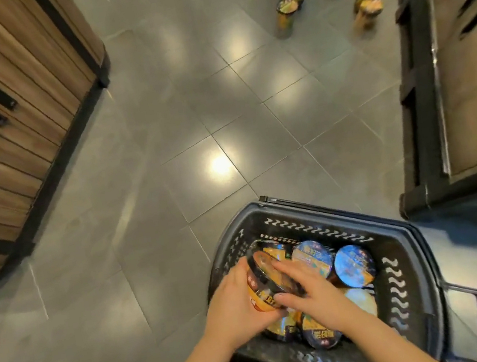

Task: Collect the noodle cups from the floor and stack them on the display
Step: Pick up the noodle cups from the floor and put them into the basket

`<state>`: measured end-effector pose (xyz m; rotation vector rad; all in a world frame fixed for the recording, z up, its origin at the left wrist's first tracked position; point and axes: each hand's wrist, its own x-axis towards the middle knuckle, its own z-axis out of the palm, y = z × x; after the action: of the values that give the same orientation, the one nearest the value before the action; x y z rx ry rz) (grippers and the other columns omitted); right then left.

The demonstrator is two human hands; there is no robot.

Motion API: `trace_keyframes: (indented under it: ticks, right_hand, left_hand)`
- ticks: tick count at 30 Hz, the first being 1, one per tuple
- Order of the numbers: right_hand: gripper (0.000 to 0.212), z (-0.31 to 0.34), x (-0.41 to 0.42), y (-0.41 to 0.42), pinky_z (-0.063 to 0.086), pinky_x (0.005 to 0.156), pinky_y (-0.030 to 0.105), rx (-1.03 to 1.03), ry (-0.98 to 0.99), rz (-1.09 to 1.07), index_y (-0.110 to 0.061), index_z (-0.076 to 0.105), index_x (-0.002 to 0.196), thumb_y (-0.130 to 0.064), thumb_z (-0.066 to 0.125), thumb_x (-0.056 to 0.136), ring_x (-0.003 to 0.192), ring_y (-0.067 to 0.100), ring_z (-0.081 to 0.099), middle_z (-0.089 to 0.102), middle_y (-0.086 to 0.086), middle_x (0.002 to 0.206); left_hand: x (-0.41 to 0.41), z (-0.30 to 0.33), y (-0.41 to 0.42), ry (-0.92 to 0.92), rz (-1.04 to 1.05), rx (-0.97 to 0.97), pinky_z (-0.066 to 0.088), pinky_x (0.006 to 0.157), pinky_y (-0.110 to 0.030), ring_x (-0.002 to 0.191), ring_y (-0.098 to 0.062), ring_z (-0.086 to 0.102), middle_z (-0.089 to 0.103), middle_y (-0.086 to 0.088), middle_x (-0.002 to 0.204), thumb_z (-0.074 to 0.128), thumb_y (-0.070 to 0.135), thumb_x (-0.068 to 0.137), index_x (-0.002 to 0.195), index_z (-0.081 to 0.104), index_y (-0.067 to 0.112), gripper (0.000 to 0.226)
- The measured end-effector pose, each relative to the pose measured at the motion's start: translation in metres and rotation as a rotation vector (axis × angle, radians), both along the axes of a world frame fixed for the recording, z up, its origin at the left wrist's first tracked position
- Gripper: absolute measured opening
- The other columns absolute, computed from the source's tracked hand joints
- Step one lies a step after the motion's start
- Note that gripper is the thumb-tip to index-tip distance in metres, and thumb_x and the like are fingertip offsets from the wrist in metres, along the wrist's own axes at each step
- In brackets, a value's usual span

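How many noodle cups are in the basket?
6 cups: one held by left hand and right hand, two beyond them, one at right, two under the wrists. Others may be hidden.

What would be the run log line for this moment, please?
both hands grip one noodle cup | over basket | more cups on floor
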<state>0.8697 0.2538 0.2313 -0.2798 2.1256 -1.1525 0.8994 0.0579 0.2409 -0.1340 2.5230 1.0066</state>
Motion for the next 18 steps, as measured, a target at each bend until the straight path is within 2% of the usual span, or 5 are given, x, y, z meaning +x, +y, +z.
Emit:
trace_keyframes:
  ticks: [4,6,8,13,18]
  right_hand:
    - [0.092,-0.025,0.022,0.038,0.033,0.111,0.027,0.050,-0.081,-0.206,-0.046,0.042,0.136,-0.093,0.052,0.057,0.129,0.003,0.041,0.044,-0.013,0.139]
    - [0.086,-0.038,0.034,0.057,0.034,0.109,0.023,0.032,-0.108,-0.279,-0.048,0.040,0.132,-0.093,0.047,0.060,0.126,-0.003,0.041,0.045,-0.017,0.135]
    - [0.085,-0.057,0.048,0.077,0.035,0.111,0.033,0.047,-0.138,-0.324,-0.042,0.041,0.139,-0.089,0.045,0.069,0.129,0.001,0.041,0.045,-0.014,0.141]
    - [0.110,-0.110,0.077,0.126,0.022,0.119,0.040,0.282,-0.161,-0.455,-0.031,0.032,0.150,-0.098,0.029,0.063,0.143,0.013,0.027,0.031,-0.008,0.154]
    - [0.096,-0.159,0.089,0.134,0.027,0.117,0.045,0.302,-0.127,-0.543,-0.037,0.026,0.151,-0.092,0.032,0.072,0.143,0.017,0.026,0.030,-0.009,0.155]
  left_hand:
    - [-0.002,-0.039,0.042,-0.089,-0.137,0.093,0.044,0.102,-0.032,0.124,-0.002,0.046,0.048,0.019,0.133,0.079,0.072,0.049,0.144,0.031,0.034,0.112]
    - [-0.001,-0.060,0.054,-0.178,-0.266,0.133,0.034,0.114,-0.035,0.138,-0.006,0.033,0.034,0.013,0.151,0.078,0.074,0.052,0.153,0.016,0.028,0.127]
    - [-0.003,-0.080,0.063,-0.264,-0.422,0.109,0.017,0.121,-0.033,0.145,-0.007,0.013,0.010,0.013,0.159,0.078,0.070,0.060,0.156,0.001,0.025,0.131]
    - [-0.027,-0.146,0.066,-0.157,-0.645,-0.262,0.011,0.122,-0.039,0.150,-0.025,-0.002,-0.002,-0.006,0.163,0.070,0.057,0.079,0.156,0.007,0.020,0.106]
    - [-0.051,-0.200,0.071,-0.044,-0.689,-0.510,0.011,0.120,-0.055,0.147,-0.036,-0.018,-0.020,-0.012,0.161,0.071,0.044,0.084,0.155,0.004,0.030,0.099]
